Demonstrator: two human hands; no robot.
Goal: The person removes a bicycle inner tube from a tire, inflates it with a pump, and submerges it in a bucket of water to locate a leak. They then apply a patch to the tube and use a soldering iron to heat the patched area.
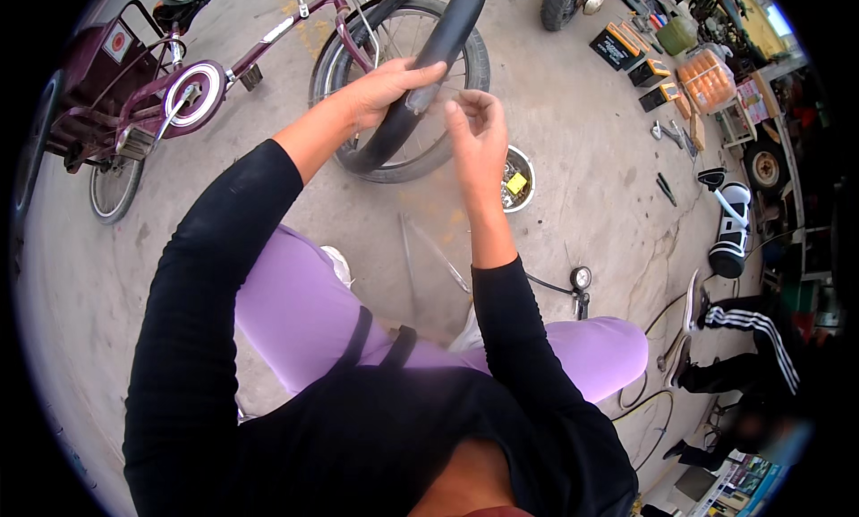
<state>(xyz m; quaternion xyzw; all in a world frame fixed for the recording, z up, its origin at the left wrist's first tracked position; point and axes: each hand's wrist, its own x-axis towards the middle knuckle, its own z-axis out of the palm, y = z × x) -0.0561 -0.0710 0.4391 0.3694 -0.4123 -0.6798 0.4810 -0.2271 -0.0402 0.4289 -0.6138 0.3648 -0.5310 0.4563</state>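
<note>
My left hand [383, 94] grips a black, inflated inner tube [447, 34], thumb laid across its top. Just below that thumb, the tube bears a scuffed grey spot [418, 100]. To the right of this spot is my right hand [480, 150], apart from the tube, fingers curled in toward the thumb. Whatever they may pinch is too small to make out. Behind the tube stands a spoked bicycle wheel [481, 59] with its tyre, beside the frame of a purple tricycle [277, 32].
A metal bowl [530, 170] of small parts sits beyond my right wrist. A pressure gauge with a hose [581, 278] lies near my right knee. Boxed batteries [617, 47], hand tools [667, 188] and a white-and-black hoverboard [733, 226] are at right. Another person's legs [747, 338] show there.
</note>
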